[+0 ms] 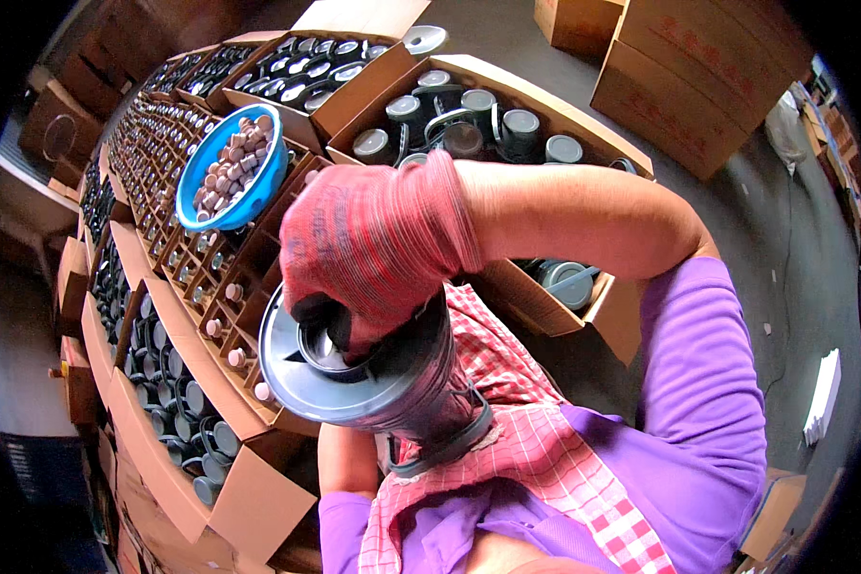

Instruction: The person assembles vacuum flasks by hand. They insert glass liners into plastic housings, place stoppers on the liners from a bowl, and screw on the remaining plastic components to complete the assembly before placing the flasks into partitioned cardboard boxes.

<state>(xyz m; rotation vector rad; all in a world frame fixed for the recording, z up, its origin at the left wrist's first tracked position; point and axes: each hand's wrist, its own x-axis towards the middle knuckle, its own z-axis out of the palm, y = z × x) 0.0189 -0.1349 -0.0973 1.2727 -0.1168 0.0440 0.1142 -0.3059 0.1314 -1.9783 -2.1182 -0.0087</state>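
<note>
My right hand [378, 244], in a red knitted glove with dark fingertips, is closed at the top of a dark thermos flask [421, 368]. Its fingers curl into the round dark collar at the centre of the flask's wide, pale grey end. The flask is tilted in front of my checked apron [564, 459], its side handle [445, 445] toward my body. From below, my left forearm [347, 459] reaches behind the flask, which hides that hand. Just beyond stands a divided carton [249, 320] with pale pink stoppers [237, 358] showing in its cells.
A blue basin [278, 158] of brownish-pink stoppers rests on the divided carton. Open cartons of dark lidded flasks stand at the far right [564, 91], far left [378, 72] and near left [148, 469]. Large closed cartons [694, 91] are stacked at the back right.
</note>
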